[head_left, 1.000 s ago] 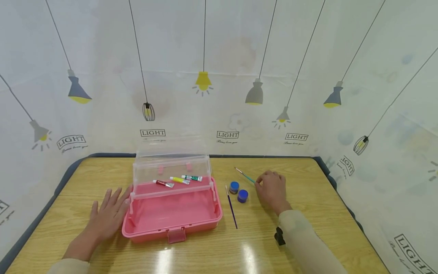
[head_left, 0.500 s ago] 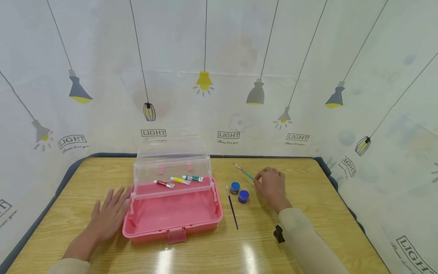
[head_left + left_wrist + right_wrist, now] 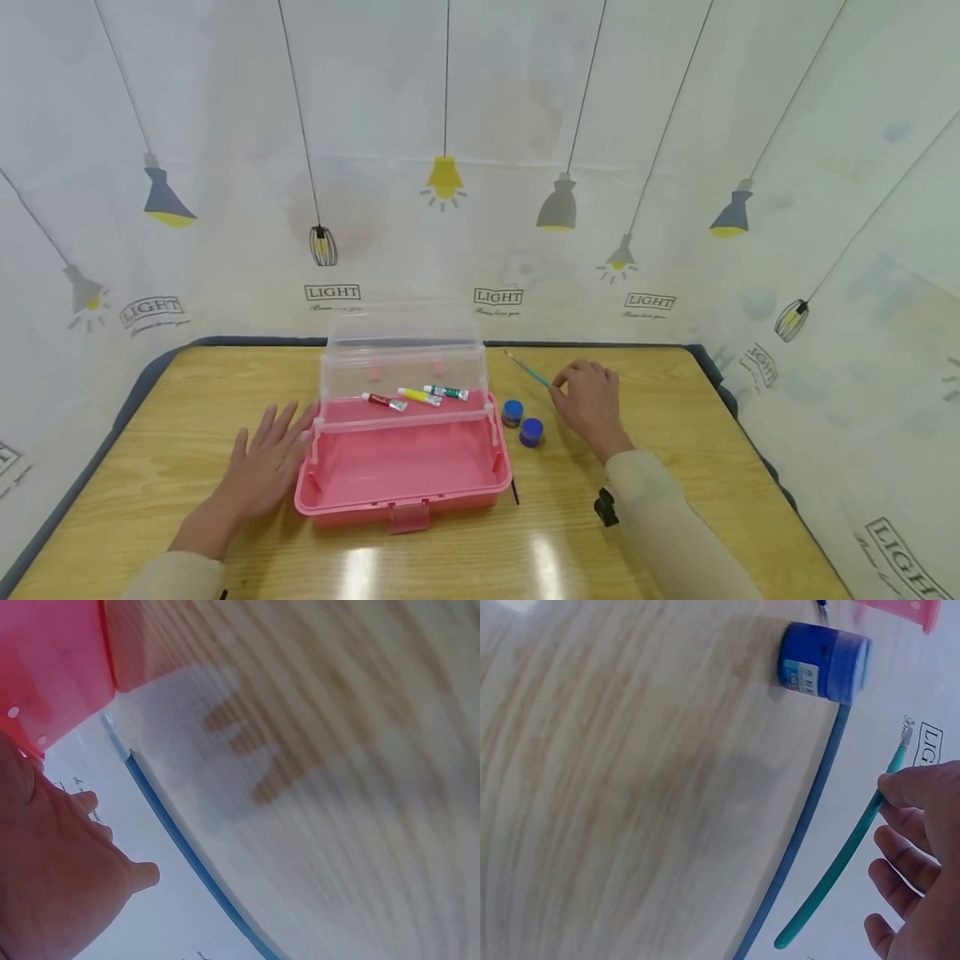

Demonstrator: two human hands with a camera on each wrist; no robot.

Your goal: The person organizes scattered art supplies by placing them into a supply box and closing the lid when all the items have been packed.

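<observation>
Clothing, head view: left sleeve [image 3: 176, 577] and right sleeve [image 3: 675, 517] match, pale cream, long, plain cloth, each reaching the wrist. Only a short length of the left one shows at the lower frame edge; the right shows along much of the forearm, softly creased, with a faint greenish-grey patch [image 3: 651, 483] near the cuff.

Attachments: small black fitting [image 3: 606, 507], blocky, notched outline, at the edge of the right sleeve just behind the cuff; markings too small to read. A tiny dark tip [image 3: 223, 594] shows beside the left sleeve; its form cannot be made out.

Hands: left hand [image 3: 266, 475] and right hand [image 3: 592, 404] both bare.
</observation>
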